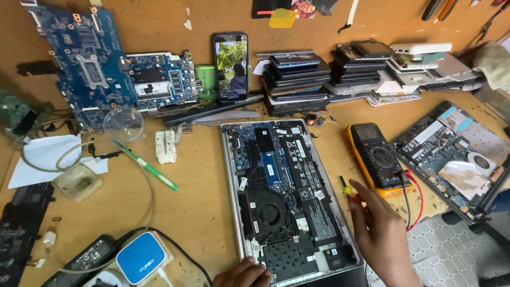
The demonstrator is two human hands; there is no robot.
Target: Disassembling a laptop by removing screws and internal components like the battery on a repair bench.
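Two hands work at an opened laptop [289, 196] lying base-up at the centre of the wooden bench [196, 207], its fan, battery and board exposed. The left hand [243, 274] rests with curled fingers on the laptop's near edge, grasping nothing visible. The right hand [383, 234] hovers just right of the laptop, fingers closed around a small screwdriver [348, 191] with a yellow-and-red handle. A yellow multimeter [376, 157] sits just beyond that hand, its red and black leads trailing near. A green toothbrush [146, 167] lies left.
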